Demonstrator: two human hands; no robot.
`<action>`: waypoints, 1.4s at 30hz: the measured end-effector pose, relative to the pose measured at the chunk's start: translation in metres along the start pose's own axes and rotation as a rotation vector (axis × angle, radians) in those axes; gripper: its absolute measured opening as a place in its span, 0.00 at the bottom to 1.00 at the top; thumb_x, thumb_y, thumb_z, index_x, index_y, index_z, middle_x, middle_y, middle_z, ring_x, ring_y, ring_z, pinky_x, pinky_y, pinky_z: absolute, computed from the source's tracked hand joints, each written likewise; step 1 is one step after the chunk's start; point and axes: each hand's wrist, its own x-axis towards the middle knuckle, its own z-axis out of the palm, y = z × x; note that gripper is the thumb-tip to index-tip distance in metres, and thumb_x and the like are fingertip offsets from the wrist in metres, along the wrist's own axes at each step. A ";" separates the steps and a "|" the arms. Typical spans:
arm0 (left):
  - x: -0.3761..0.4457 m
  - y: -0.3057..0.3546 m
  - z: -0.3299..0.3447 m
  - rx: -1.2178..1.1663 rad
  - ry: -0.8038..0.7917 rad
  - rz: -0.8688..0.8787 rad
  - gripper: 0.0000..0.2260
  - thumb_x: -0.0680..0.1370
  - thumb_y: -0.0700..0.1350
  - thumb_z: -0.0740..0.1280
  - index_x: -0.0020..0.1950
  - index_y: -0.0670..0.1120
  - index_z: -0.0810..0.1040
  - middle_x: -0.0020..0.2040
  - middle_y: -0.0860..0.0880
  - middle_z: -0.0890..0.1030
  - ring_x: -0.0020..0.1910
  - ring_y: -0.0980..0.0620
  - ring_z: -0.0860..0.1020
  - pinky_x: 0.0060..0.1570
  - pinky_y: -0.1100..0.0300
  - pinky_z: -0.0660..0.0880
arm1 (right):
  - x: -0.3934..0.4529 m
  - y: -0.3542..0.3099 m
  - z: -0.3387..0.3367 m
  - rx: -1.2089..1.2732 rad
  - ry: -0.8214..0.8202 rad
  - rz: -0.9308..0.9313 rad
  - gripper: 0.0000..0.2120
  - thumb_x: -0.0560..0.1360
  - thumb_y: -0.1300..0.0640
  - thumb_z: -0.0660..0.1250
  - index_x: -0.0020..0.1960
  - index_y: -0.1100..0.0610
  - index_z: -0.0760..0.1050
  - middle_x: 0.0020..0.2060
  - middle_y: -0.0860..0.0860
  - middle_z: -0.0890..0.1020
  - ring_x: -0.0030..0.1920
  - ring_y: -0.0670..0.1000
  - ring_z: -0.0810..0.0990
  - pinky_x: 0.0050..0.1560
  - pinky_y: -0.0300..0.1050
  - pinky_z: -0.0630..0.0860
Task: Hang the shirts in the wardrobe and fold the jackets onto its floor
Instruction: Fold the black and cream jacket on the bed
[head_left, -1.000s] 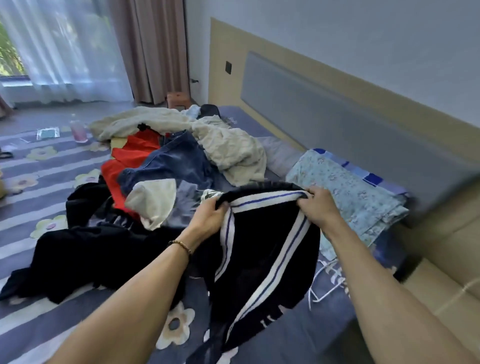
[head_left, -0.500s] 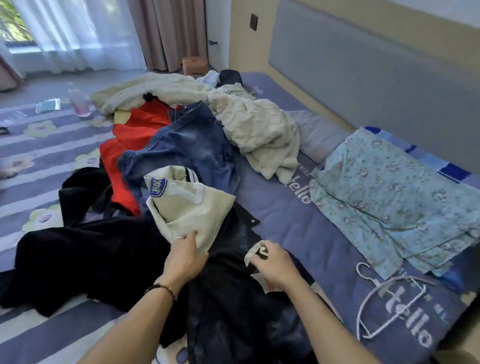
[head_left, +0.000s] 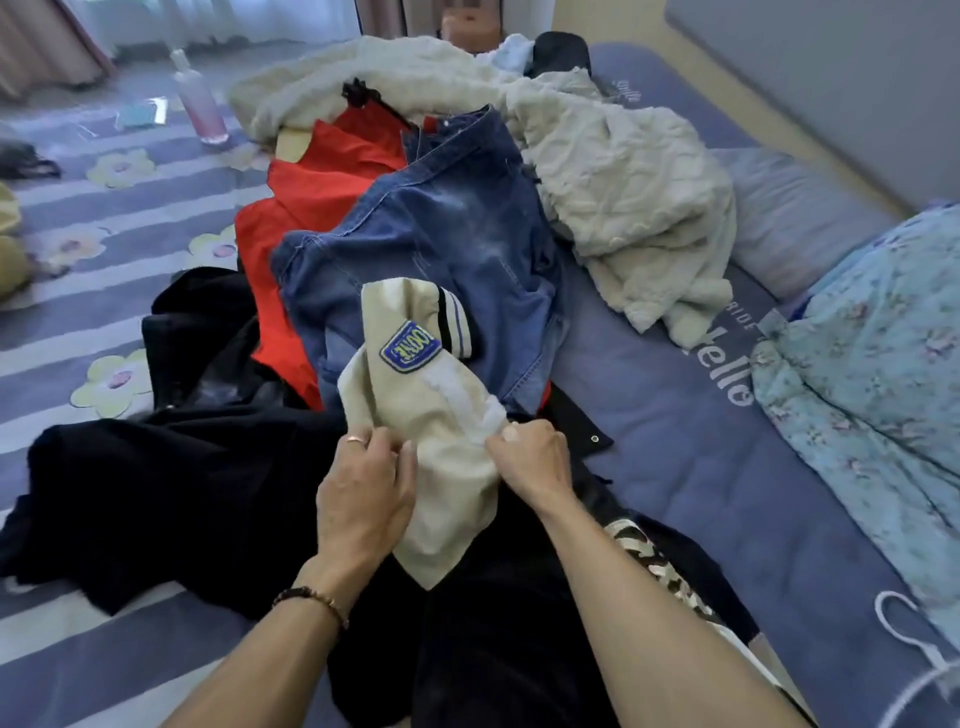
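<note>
cream sleeve (head_left: 441, 447) of a dark jacket (head_left: 467, 639) is pinched by left hand (head_left: 363, 499) and right hand (head_left: 535, 467), near the bed's (head_left: 675, 467) foot edge. clothes pile (head_left: 415, 234) is left unsorted; nothing seen hung or folded; wardrobe unseen.

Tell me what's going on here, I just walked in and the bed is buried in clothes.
A person is sorting a clothes pile on the bed. Both the left hand and right hand grip a cream sleeve with a blue patch, part of a dark jacket. A denim garment, a red garment and a white hanger lie nearby.
</note>
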 end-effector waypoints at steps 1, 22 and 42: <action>0.009 0.012 -0.002 -0.007 0.137 0.076 0.11 0.78 0.51 0.62 0.47 0.44 0.78 0.46 0.43 0.77 0.47 0.41 0.77 0.44 0.48 0.76 | -0.020 0.011 -0.001 0.022 -0.063 -0.067 0.14 0.71 0.50 0.66 0.40 0.62 0.79 0.37 0.57 0.81 0.44 0.59 0.79 0.42 0.48 0.70; -0.083 0.007 0.023 -0.343 -0.987 -0.267 0.38 0.71 0.30 0.62 0.77 0.55 0.59 0.46 0.48 0.84 0.43 0.53 0.82 0.42 0.60 0.80 | -0.104 0.079 0.025 0.128 -0.216 0.077 0.18 0.70 0.63 0.64 0.59 0.56 0.76 0.52 0.57 0.82 0.56 0.60 0.79 0.51 0.43 0.73; -0.151 0.256 -0.252 -0.959 -0.500 0.529 0.14 0.72 0.27 0.59 0.31 0.42 0.69 0.30 0.54 0.71 0.32 0.57 0.69 0.35 0.59 0.65 | -0.427 -0.016 -0.382 0.529 0.153 -0.089 0.06 0.67 0.68 0.58 0.37 0.58 0.68 0.29 0.53 0.69 0.30 0.49 0.68 0.29 0.42 0.62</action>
